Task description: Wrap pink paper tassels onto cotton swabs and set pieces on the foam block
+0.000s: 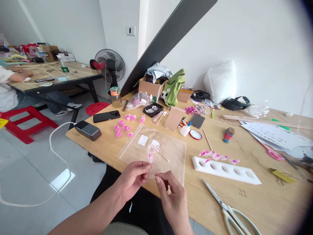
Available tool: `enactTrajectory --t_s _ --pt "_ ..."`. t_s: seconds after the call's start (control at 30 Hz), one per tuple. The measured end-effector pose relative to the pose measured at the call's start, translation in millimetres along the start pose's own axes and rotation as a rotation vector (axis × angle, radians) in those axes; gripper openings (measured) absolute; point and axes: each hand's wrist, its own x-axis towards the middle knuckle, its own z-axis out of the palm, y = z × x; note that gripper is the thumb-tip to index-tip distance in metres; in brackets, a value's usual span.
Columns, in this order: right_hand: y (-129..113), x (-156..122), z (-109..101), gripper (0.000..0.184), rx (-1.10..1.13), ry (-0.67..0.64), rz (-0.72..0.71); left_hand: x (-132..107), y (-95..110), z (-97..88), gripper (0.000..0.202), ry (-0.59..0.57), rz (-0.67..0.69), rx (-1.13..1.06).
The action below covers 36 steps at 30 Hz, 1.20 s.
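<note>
My left hand (pixel 135 178) is closed in a pinch at the near edge of the table, with a small pink-and-white petal (pixel 150 158) standing up from the fingertips. Just to its right, my right hand (pixel 172 199) has thumb and forefinger pressed together; whatever is between them is too small to make out. Below the left hand hangs a small pale green piece (pixel 130 207). Beyond the hands lies a clear plastic bag (pixel 171 143), bearing a white square (pixel 142 140), a blob of white glue (pixel 154 145) and a thin stick (pixel 163 156).
Pink petal pieces (pixel 121 123) lie at left; others (pixel 216 156) sit behind a white foam block (pixel 225 168) with hollows. Scissors (pixel 226 209), a glue bottle (pixel 185 130), a power bank (pixel 87 130) and a phone (pixel 106 116) surround the bag. Another person's hand (pixel 21 75) rests at the far table.
</note>
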Motion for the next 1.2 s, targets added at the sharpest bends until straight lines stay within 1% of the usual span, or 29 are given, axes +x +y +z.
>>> enactTrajectory --t_s 0.07,0.1,0.13,0.2,0.3,0.43,0.67,0.8,0.97,1.1,1.2 --pt "-0.6 0.6 8.1 0.023 0.158 -0.126 0.219 2.1 -1.7 -1.7 0.022 -0.028 0.020 0.008" --pt "-0.7 1.3 11.6 0.026 0.225 -0.161 0.292 3.1 -2.7 -2.8 0.022 -0.039 0.030 0.010" --pt "-0.5 2.2 14.7 0.029 0.281 -0.175 0.339 4.1 -3.7 -3.9 0.022 -0.044 0.041 0.014" --pt "0.0 4.3 19.5 0.031 0.352 -0.181 0.385 5.9 -4.6 -6.0 0.019 -0.032 0.065 0.026" --pt "1.1 7.9 23.8 0.031 0.395 -0.180 0.405 7.4 -3.5 -6.7 0.018 -0.003 0.078 0.048" --pt "2.4 12.2 27.3 0.031 0.431 -0.181 0.409 7.9 -0.3 -4.2 0.022 0.017 0.061 0.041" --pt "4.1 19.6 32.2 0.029 0.451 -0.155 0.429 11.5 4.4 -5.2 0.024 0.027 0.089 0.082" --pt "3.8 23.9 35.7 0.029 0.447 -0.145 0.437 12.8 8.9 -3.9 0.026 0.066 0.100 0.108" --pt "3.0 30.1 38.4 0.028 0.442 -0.128 0.448 13.4 14.9 -2.2 0.026 0.078 0.093 0.122" --pt "3.1 36.4 40.5 0.027 0.506 -0.130 0.468 16.9 17.8 -4.7 0.024 0.102 0.094 0.145" --pt "2.3 41.2 42.2 0.027 0.558 -0.116 0.478 20.6 18.9 -7.0 0.022 0.089 0.083 0.120"
